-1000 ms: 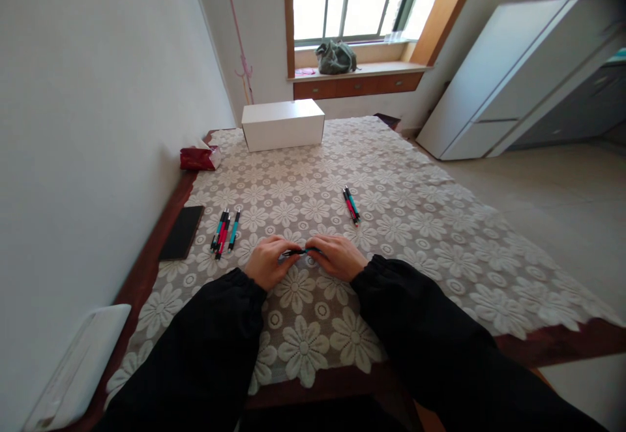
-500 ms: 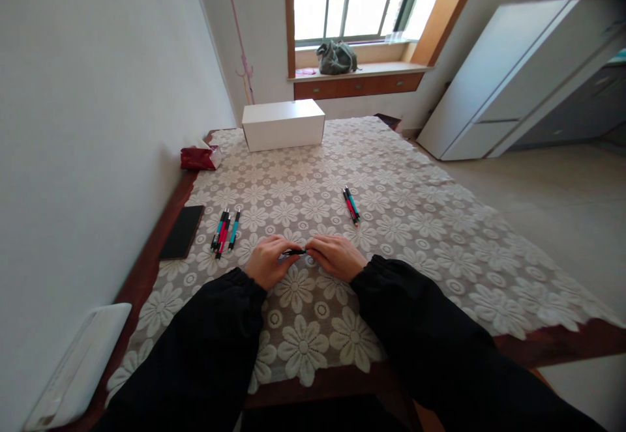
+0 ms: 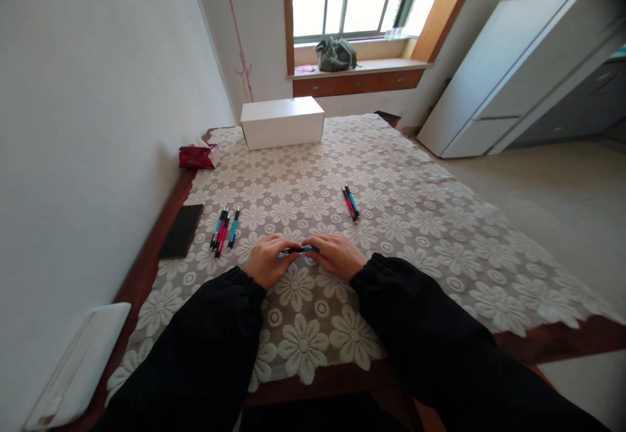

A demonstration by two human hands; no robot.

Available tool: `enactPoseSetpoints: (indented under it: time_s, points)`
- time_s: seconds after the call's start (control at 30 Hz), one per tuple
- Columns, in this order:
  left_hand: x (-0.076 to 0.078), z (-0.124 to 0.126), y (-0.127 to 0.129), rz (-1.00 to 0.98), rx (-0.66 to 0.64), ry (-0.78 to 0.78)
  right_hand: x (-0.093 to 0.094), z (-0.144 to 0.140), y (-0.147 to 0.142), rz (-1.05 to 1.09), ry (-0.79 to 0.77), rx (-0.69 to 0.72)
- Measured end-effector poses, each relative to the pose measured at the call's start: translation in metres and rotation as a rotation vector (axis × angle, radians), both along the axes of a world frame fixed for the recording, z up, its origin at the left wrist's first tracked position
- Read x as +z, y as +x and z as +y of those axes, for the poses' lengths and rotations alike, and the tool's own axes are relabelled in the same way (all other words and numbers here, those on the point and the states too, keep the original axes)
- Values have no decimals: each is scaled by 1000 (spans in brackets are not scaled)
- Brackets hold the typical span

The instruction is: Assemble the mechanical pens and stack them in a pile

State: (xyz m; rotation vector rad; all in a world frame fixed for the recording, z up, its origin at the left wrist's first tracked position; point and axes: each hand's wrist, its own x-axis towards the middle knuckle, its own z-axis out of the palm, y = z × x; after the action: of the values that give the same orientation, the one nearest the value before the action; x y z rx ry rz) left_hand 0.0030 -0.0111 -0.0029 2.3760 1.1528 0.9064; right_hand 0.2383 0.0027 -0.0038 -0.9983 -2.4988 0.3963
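Between my two hands, low over the lace tablecloth [image 3: 304,347], is a black and teal pen [image 3: 307,248]. My left hand [image 3: 268,259] pinches its dark end, thumb and fingers closed. My right hand [image 3: 336,255] grips the teal part from the other side. Fingers hide much of the pen, so I cannot tell whether it is in one piece. To the left of my hands lies a group of several teal and red pens [image 3: 223,232]. Farther off, ahead of my right hand, a red and a teal pen [image 3: 351,204] lie side by side.
A black notebook [image 3: 181,231] lies near the table's left edge. Behind it sits a red tissue pack [image 3: 197,157]. The white box [image 3: 282,124] stands at the far end. At the near left, a long white case [image 3: 81,367] rests by the wall.
My right hand's fingers have shifted along the pen, and its teal part now shows between my hands. My left hand holds nearly still. The loose pens stay put.
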Motion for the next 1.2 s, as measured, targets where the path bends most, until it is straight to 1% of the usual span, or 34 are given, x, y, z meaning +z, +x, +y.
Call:
enactPoseSetpoints:
  time_s: [0.1, 0.23, 0.37, 0.53, 0.7, 0.87, 1.03, 1.2]
  points:
    - [1, -1, 0, 0, 7, -1, 1, 0, 0, 4, -4, -16]
    - [0, 0, 1, 5, 14, 1, 1, 0, 0, -23, 9, 5]
    - [-1, 0, 0, 2, 13, -5, 1, 0, 0, -6, 10, -16]
    - [1, -1, 1, 9, 27, -5, 2, 0, 0, -18, 16, -4]
    - [1, -1, 1, 12, 19, -5, 1, 0, 0, -5, 2, -23]
    - [0, -1, 1, 13, 21, -3, 0, 0, 0, -24, 21, -6]
    - [0, 0, 1, 15, 17, -5, -1, 0, 0, 11, -5, -18]
    - [-1, -1, 1, 6, 18, -10, 1, 0, 0, -15, 18, -13]
